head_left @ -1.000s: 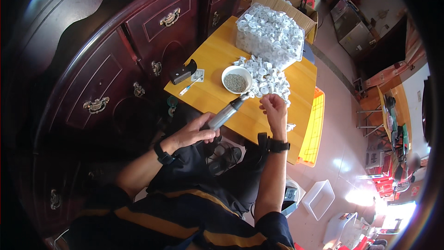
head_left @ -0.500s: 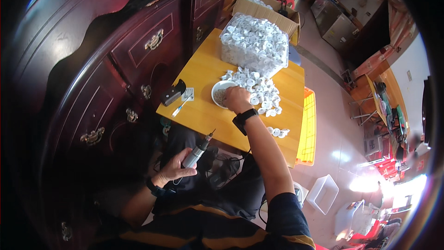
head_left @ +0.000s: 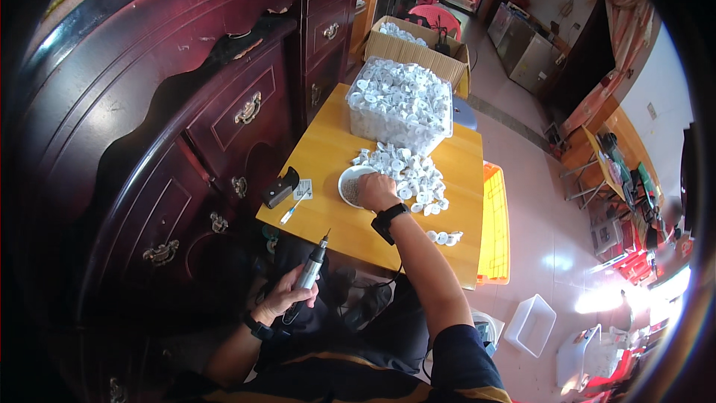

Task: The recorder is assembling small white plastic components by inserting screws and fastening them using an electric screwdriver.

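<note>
My left hand (head_left: 283,296) is wrapped round a grey and black electric screwdriver (head_left: 310,269), its thin bit pointing up beside the table's near edge. On the wooden table (head_left: 335,225) stands a white bowl (head_left: 346,197) of small greyish pieces, too small to name. My right hand (head_left: 379,191) reaches over the bowl's right side with fingers curled down into it; whatever they pinch is hidden. Touching the bowl's far side and spreading right lies a pile of small white round plastic parts (head_left: 418,177). A short row of similar parts (head_left: 444,238) lies nearer me.
A clear tub (head_left: 395,130) heaped with white parts stands at the table's far end, before a cardboard box (head_left: 425,61). On the left are a dark holder (head_left: 280,189), a small screwdriver (head_left: 295,209) and a dark red cabinet (head_left: 224,97). A yellow crate (head_left: 494,224) sits right.
My view has tilted, so the table sits lower in the picture. The electric screwdriver now points more upright in my left hand. My right hand stays at the bowl.
</note>
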A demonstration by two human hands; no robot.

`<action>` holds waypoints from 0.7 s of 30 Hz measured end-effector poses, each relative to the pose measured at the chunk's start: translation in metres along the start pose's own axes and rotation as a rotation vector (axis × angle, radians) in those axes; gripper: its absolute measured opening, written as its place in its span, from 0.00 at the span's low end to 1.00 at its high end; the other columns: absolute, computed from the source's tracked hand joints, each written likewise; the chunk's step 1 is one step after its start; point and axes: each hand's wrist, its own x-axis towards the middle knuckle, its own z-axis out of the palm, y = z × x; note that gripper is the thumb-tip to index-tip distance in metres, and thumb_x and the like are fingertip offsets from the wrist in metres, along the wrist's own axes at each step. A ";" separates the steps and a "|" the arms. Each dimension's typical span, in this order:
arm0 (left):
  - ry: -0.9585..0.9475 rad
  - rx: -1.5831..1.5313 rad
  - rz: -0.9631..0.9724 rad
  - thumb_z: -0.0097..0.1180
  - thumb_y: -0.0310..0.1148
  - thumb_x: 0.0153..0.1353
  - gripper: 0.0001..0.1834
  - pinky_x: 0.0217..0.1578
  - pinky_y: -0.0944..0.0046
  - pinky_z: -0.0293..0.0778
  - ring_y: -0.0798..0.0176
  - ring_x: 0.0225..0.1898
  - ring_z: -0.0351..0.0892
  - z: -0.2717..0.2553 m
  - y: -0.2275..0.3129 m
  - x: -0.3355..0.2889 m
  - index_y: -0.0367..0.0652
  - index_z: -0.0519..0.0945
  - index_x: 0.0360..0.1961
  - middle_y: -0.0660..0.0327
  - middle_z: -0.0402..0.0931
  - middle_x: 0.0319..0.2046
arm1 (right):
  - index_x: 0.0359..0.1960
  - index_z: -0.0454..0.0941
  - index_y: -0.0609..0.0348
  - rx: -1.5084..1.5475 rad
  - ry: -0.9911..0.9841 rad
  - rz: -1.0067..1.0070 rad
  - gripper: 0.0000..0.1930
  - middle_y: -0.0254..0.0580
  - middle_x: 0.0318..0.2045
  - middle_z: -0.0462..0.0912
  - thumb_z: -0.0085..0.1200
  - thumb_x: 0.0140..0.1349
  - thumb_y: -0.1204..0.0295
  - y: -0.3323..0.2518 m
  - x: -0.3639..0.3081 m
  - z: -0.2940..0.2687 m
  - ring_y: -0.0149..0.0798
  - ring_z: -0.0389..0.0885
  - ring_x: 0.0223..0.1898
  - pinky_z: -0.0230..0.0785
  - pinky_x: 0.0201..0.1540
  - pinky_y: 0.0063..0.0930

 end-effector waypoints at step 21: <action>-0.044 -0.055 -0.003 0.61 0.38 0.62 0.27 0.28 0.70 0.72 0.68 0.23 0.74 -0.003 0.003 0.001 0.38 0.67 0.57 0.60 0.73 0.28 | 0.36 0.79 0.58 1.506 0.144 0.247 0.09 0.30 0.28 0.78 0.53 0.64 0.66 -0.022 -0.082 0.019 0.23 0.73 0.24 0.63 0.25 0.19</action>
